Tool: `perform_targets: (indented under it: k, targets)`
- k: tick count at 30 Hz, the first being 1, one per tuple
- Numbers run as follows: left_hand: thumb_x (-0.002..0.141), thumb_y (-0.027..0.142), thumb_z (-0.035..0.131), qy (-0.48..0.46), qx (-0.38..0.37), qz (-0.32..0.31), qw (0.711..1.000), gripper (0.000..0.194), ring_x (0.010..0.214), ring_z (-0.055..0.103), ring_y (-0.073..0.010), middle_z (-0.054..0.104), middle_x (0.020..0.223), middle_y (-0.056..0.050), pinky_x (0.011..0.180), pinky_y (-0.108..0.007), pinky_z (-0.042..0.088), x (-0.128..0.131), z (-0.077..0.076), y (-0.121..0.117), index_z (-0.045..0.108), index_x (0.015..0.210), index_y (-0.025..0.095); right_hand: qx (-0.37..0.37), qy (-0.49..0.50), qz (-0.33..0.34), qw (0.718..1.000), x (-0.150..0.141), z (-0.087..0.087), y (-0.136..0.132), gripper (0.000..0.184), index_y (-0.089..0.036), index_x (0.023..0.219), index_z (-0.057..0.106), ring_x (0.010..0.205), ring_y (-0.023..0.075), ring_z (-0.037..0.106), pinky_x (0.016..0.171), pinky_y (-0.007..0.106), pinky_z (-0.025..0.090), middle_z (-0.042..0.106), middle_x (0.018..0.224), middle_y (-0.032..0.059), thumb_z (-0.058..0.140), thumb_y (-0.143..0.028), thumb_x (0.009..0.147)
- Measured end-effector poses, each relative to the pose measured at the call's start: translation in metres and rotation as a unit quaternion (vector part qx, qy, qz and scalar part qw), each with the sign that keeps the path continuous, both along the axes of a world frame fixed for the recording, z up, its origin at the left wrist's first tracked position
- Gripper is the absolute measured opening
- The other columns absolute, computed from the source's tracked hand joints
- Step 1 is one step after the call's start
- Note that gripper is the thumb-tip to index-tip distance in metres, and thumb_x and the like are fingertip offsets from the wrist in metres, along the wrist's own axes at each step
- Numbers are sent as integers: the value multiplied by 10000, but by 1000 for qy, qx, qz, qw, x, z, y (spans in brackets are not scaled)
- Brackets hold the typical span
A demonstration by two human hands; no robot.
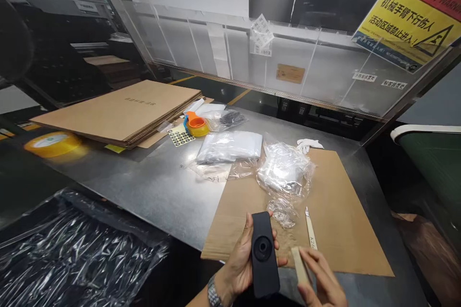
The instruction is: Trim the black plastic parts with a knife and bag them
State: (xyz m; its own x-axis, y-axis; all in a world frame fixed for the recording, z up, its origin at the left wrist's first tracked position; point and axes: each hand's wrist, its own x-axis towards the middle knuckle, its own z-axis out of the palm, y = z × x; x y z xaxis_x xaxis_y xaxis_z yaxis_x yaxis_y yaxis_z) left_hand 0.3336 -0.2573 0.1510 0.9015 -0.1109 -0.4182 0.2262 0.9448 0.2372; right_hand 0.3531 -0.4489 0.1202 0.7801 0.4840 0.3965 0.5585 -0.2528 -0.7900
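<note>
My left hand (237, 264) is wrapped round a flat black rectangular part (265, 273) with a round recess in its face, held tilted over the near edge of the table. Close to its right, my right hand (324, 280) pinches a small beige block (300, 267) between thumb and fingers. The block and the black part are apart. Just beyond my right hand, a scalpel (310, 230) with a pale marked handle lies on a cardboard sheet (342, 220). Crumpled clear plastic bags (286, 168) lie on the sheet ahead of my hands.
White plastic bags (230, 146), an orange tape dispenser (196, 123) and a sticker sheet (181, 135) lie farther back. Stacked cardboard (126, 105) and a yellow tape roll (54, 144) sit left. A black-lined bin (72, 249) stands lower left; a clear panel (237, 53) borders the back.
</note>
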Motion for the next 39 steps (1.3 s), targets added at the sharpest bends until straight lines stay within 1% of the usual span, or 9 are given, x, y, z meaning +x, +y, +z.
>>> perform_targets:
  k: [7,15,18,21,23,27,30,35,39]
  targets:
    - [814,602,403,12,43,-84,995,584,665,631,-158,675,843,-68,706,-277,491,-18,-6,-24,532,1174,162,-102,-175,186,961,19,58,34,473,-178,1336,391,1014,242,466,828,397,472,487,1111,140,456,-160,869]
    - [713,777,24,-53,40,-220,973,999,277,474,-147,571,404,-49,321,-221,345,-24,-30,-28,544,1146,42,-174,-70,232,955,24,61,24,461,-187,1316,381,1062,227,398,887,381,428,402,1143,124,422,-99,865]
    - [821,671,74,-38,64,-170,983,810,453,583,-158,671,611,-52,560,-290,487,-22,-19,-24,501,1237,123,-188,-86,245,947,20,65,27,473,-178,1305,385,1030,229,408,862,384,439,413,1133,127,437,-84,845]
    - [913,517,125,-19,86,-89,992,625,840,624,-138,686,956,-53,921,-232,368,-20,-8,-21,494,1260,152,-232,-92,218,943,15,73,37,416,-154,1230,453,972,238,424,818,408,454,444,1089,135,461,-91,819]
    - [914,514,152,-2,68,-77,995,604,907,605,-144,670,998,-54,947,-223,333,-19,-6,-20,476,1276,155,-259,-88,194,942,12,75,44,384,-148,1182,485,947,240,434,793,412,465,465,1059,137,466,-90,803]
    - [856,579,317,57,-7,-71,996,590,635,612,-185,646,729,-46,683,-303,457,-12,-13,-17,417,1294,196,-207,-172,204,941,-6,56,55,386,-148,1139,507,835,212,463,671,343,495,511,963,119,509,-111,755]
    - [818,531,463,96,-56,-59,992,474,486,554,-167,572,604,-5,507,-261,420,-7,-18,-15,446,1214,270,-158,-213,172,949,-22,32,55,401,-180,1149,510,782,190,467,633,322,490,519,943,101,527,-125,752]
    - [792,529,506,98,-131,-35,986,297,491,526,-139,522,637,6,486,-243,426,-1,-21,-15,558,955,286,-99,-189,112,971,-27,11,43,435,-172,1277,436,943,229,499,760,403,486,471,1073,137,426,-129,845]
    - [848,494,427,120,-157,1,980,324,514,512,-95,492,625,-1,529,-186,446,3,-25,-16,559,823,200,-109,-202,63,971,-30,3,39,356,-232,1215,508,880,188,563,720,296,522,546,991,91,489,-218,859]
